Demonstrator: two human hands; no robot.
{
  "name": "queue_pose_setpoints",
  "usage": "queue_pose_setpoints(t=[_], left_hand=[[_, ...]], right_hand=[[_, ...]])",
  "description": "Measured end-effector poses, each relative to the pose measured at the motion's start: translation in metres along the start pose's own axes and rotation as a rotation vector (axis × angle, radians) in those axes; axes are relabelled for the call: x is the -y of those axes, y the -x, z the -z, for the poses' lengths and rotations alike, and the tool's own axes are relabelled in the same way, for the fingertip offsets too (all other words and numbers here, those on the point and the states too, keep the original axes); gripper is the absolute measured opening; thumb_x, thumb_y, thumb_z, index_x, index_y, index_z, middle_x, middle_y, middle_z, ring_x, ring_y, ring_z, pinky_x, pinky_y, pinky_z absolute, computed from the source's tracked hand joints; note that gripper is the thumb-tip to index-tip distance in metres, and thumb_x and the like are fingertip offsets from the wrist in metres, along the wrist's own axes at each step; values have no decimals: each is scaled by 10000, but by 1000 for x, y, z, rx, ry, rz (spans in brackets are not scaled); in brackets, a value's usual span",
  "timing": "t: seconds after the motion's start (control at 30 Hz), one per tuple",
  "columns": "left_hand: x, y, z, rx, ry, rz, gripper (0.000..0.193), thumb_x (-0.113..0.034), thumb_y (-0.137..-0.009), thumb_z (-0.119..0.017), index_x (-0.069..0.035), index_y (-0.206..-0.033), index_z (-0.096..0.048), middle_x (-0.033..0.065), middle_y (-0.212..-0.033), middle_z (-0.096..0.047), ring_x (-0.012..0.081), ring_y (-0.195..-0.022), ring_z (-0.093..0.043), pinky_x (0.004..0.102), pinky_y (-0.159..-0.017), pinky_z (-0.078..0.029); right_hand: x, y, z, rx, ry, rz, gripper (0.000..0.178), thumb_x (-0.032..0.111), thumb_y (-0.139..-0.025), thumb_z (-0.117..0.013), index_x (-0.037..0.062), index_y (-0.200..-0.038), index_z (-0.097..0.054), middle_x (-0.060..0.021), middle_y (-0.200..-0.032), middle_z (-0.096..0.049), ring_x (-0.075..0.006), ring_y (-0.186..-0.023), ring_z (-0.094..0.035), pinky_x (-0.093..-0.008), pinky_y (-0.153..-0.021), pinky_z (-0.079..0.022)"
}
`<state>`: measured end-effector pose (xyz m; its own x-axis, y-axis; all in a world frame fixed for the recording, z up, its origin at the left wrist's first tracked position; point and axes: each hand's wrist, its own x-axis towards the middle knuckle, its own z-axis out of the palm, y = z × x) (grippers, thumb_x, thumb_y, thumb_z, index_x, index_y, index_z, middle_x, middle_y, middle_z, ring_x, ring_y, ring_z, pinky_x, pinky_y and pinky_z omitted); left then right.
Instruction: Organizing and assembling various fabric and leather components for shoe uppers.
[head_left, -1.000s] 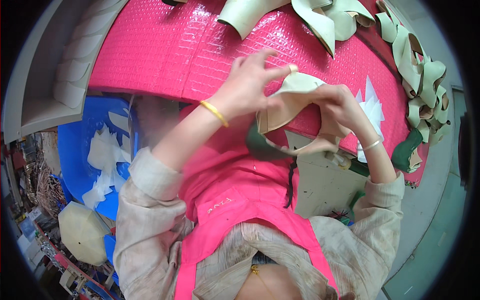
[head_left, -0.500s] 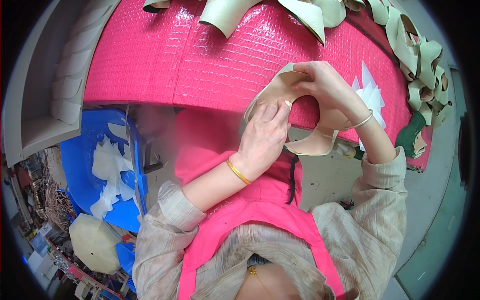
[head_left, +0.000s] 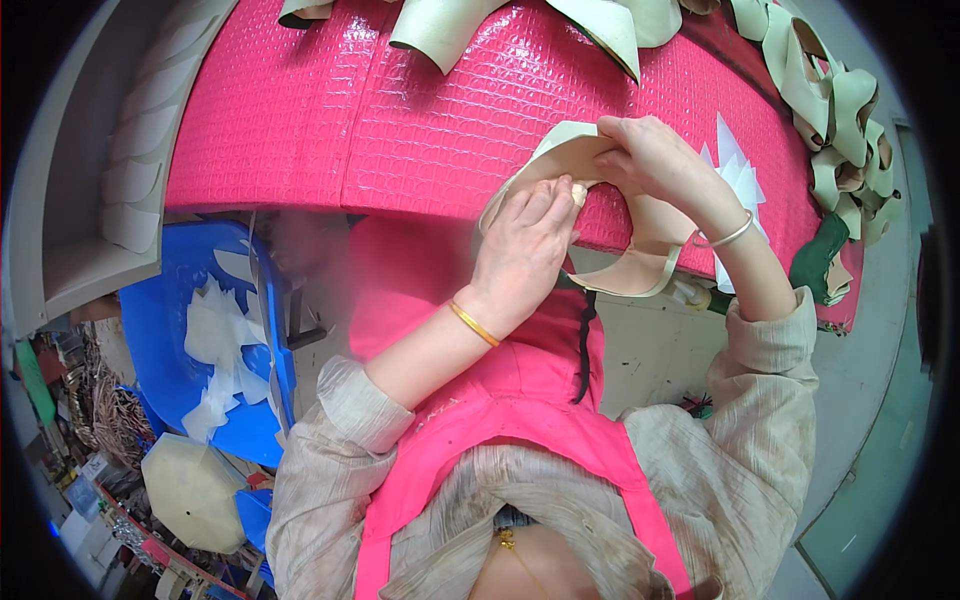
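Observation:
A looped cream shoe upper (head_left: 655, 235) with a beige inner side rests at the near edge of a pink-covered table. My left hand (head_left: 525, 240) is closed on its left side, fingers together and pressed against the inner face. A small pale bit shows at one fingertip, and I cannot tell whether it is a finger cover or something held. My right hand (head_left: 665, 170) pinches the upper's far edge, thumb inside the loop. Part of the upper is hidden under both hands.
More pale uppers (head_left: 440, 35) lie along the far edge, and a chain of them (head_left: 850, 120) hangs at the right. White pointed sheets (head_left: 738, 180) lie beside my right wrist. At the left stand a blue bin (head_left: 255, 425) with white scraps and a grey tray (head_left: 75, 285).
The shoe upper has turned slightly in my hands, and its near right flap sits a little higher. My left hand has shifted slightly, and my right fingers have changed their hold along the edge.

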<state>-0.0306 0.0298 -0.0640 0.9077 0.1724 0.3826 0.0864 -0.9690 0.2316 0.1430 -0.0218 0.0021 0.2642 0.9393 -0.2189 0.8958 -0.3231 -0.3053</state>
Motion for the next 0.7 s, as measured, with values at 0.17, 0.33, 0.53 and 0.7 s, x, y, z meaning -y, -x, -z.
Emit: queue_pose_setpoints(t=[0.17,0.33,0.53,0.7], left_hand=[[-3,-16,6,162,107,80,400,-193,-751,-541,-2,-1099,-491,103,-1088,-492,218,-1003,-463,324,-840,-375],[7,-13,-9,-104,62,-43,346,-181,-749,-542,-25,-1057,-521,61,-952,-514,193,-910,-488,296,-831,-388],[6,-22,-1,39,183,13,319,-174,-754,-534,-31,-1039,-535,50,-952,-513,191,-925,-488,294,-859,-379],[7,-35,-9,7,-152,-162,330,-201,-770,-524,-47,-1062,-529,57,-969,-512,196,-947,-484,291,-901,-362]], right_hand=[[-15,-9,1,57,-58,19,180,114,-672,-610,-26,-764,-544,-208,-739,-569,-335,-727,-566,-390,-618,-438],[-35,-12,6,238,-300,-42,218,93,-681,-625,-60,-773,-499,-128,-614,-481,-149,-591,-442,-308,-549,-380],[-42,-11,6,251,-105,-111,242,163,-738,-617,-54,-766,-512,-128,-609,-472,-149,-585,-438,-310,-546,-380],[-48,-1,8,210,-241,-156,290,209,-757,-618,-63,-801,-532,-119,-628,-502,-122,-606,-458,-309,-548,-388]])
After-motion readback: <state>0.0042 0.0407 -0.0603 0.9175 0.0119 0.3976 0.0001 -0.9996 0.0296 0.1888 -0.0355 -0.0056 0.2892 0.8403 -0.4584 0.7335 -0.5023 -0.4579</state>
